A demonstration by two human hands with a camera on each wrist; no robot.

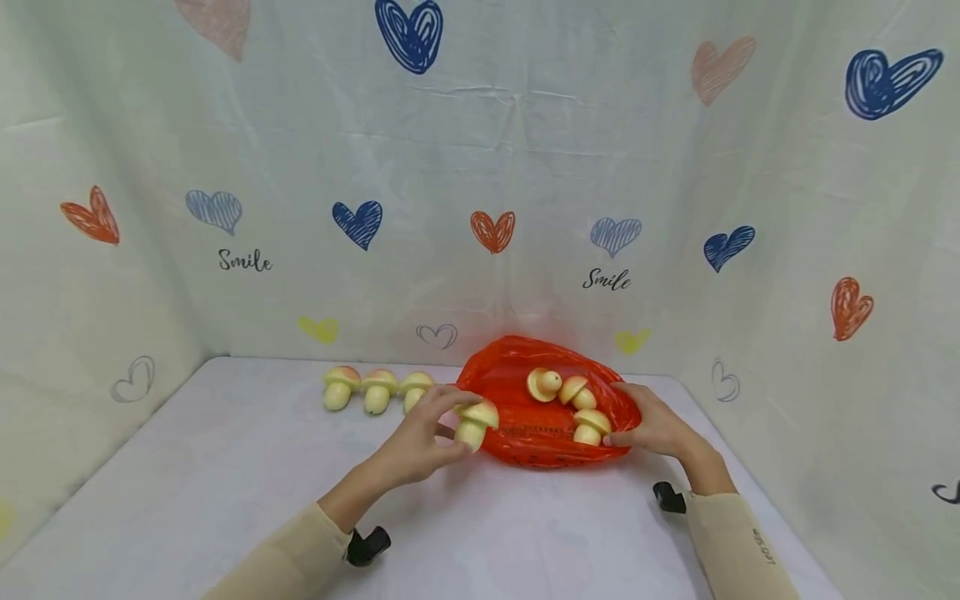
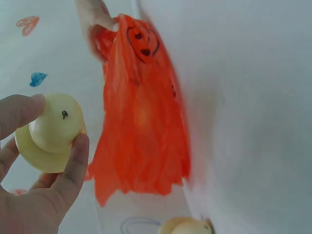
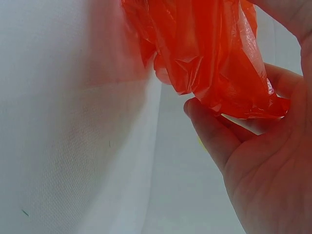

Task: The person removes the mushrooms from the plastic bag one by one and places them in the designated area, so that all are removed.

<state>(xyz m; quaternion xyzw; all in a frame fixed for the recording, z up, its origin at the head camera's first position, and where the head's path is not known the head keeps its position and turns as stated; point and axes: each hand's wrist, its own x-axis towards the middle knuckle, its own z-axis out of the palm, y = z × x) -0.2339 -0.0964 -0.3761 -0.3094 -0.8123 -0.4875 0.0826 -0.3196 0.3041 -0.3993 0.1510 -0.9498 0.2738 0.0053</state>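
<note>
One mushroom (image 1: 474,427) is sitting clamped between the thumb and fingers of my left hand (image 1: 420,437), just beside the left edge of a red bag (image 1: 489,375); in the left wrist view, its stem end is showing a dark spot. My right hand (image 1: 662,423) is gripping the bag's right edge, thumb on one side and fingers on the other, the plastic bunching between them. Three mushrooms are lying inside: one (image 1: 544,385) is pointing its stem outward, another (image 1: 578,392) is tilting beside it, and a third (image 1: 592,427) is standing nearly upright just beside my right thumb. Three more, (image 1: 341,388) lining up to the left, are resting on the white table (image 1: 225,467). Hearts are dotting the curtain (image 1: 420,167) behind.
</note>
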